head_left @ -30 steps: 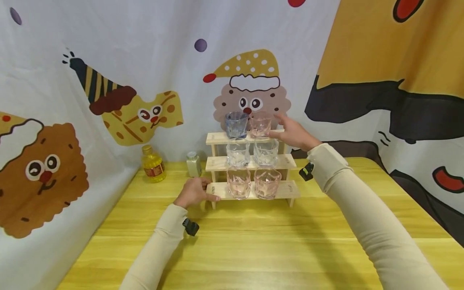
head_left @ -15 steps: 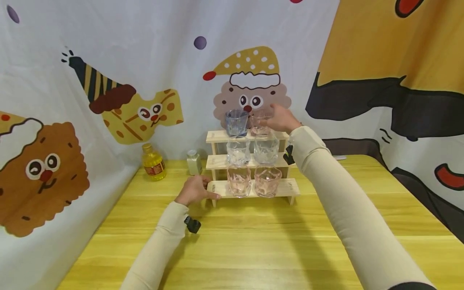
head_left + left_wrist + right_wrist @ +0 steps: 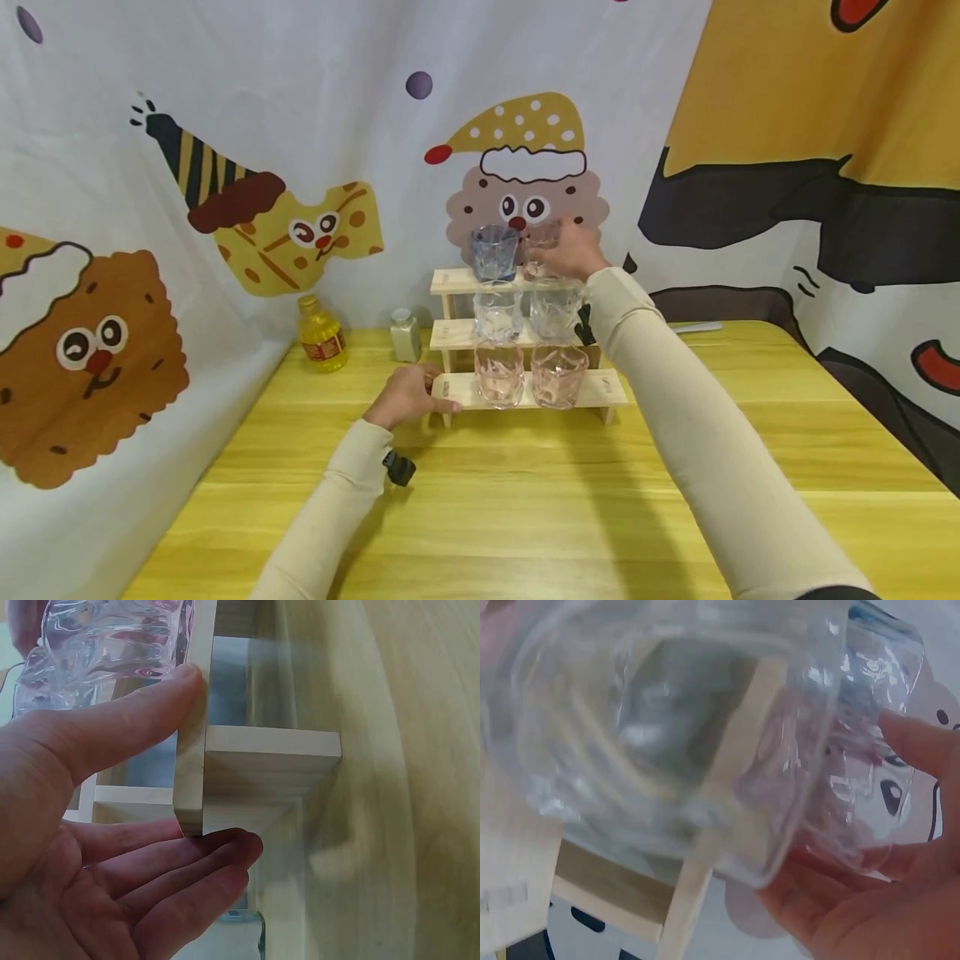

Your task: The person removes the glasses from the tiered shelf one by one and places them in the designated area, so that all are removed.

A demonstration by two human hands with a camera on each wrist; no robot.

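A three-tier wooden stand (image 3: 604, 387) carries short, wavy-sided glasses, two on each step. My left hand (image 3: 408, 395) grips the left end of the lowest step, the thumb (image 3: 142, 712) over the board and the other fingers around its end. On the top step, my right hand (image 3: 576, 252) holds a pale pink glass (image 3: 847, 814) from the right side, its fingers partly covering it in the head view. Left of that stands a blue glass (image 3: 495, 254). Clear glasses (image 3: 498, 314) fill the middle step, and pink glasses (image 3: 500, 379) the bottom one.
Left of the stand are a yellow oil bottle (image 3: 322, 340) and a small lidded jar (image 3: 406, 337). A flat white object (image 3: 697, 327) lies at the table's back right. Behind everything hangs a cartoon-printed curtain (image 3: 397, 275).
My right hand has shifted left and closed further around the top pink glass, and the forearm followed it. The left hand keeps its hold on the stand.
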